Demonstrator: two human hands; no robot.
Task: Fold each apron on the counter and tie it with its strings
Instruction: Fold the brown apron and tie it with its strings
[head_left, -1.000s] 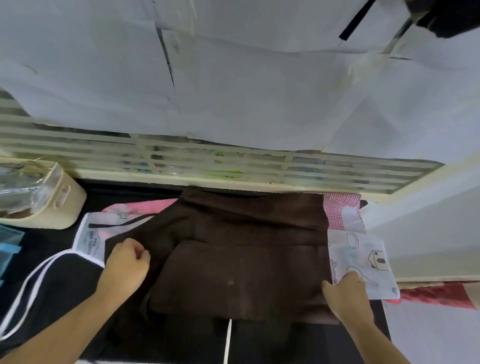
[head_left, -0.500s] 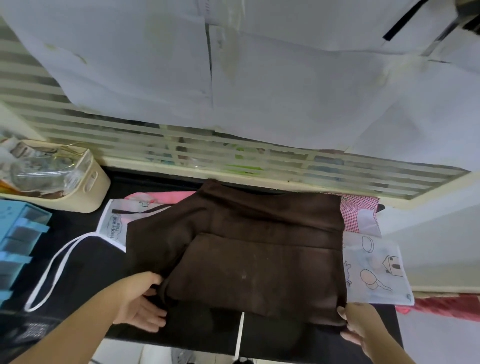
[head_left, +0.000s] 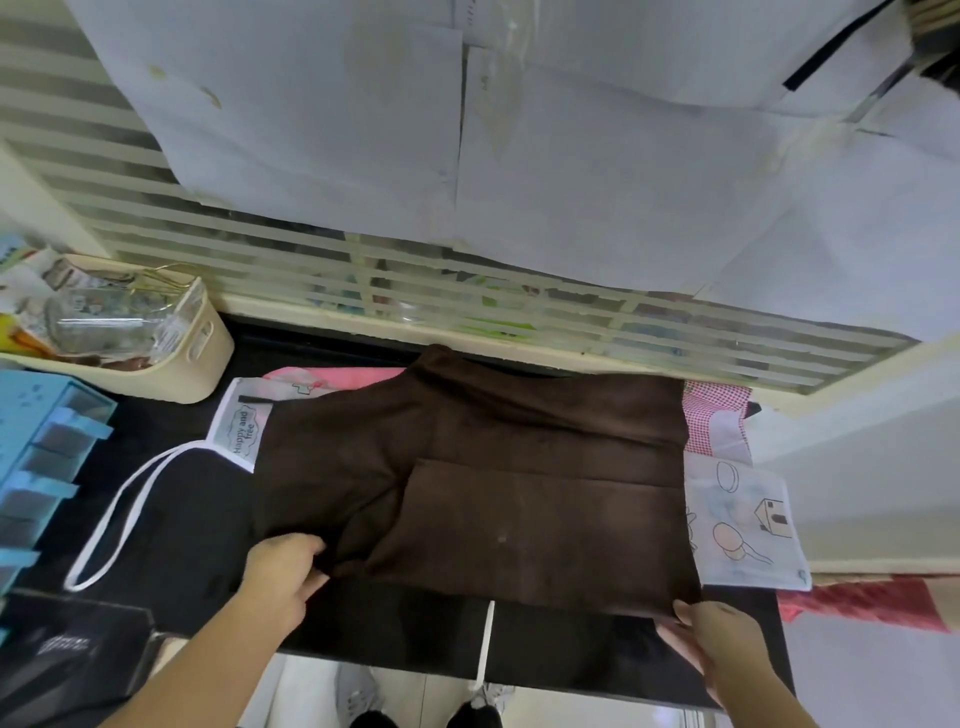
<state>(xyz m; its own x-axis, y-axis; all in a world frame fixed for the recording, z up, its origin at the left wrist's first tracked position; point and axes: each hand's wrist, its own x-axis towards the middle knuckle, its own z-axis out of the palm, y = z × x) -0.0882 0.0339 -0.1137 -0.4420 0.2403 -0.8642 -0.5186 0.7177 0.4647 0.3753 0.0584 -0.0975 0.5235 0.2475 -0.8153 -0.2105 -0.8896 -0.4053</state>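
Observation:
A dark brown apron lies spread on the black counter, with a pocket panel across its near half. My left hand pinches the bunched near-left edge of the brown apron. My right hand holds its near-right corner at the counter's front edge. Under the brown apron lie other aprons: a white printed one showing at the right and, with the words "Happy and free", at the left; a pink one at the back; a red checked one. A white strap loop lies at the left.
A cream basket with glass jars stands at the back left. Blue drawers sit at the far left, a black box at the near left. A white string hangs over the front edge. Red cloth lies at the right.
My left hand slid from the apron's left side down to its near-left edge. My right hand drew back from the right edge to the near-right corner. The view tilted down.

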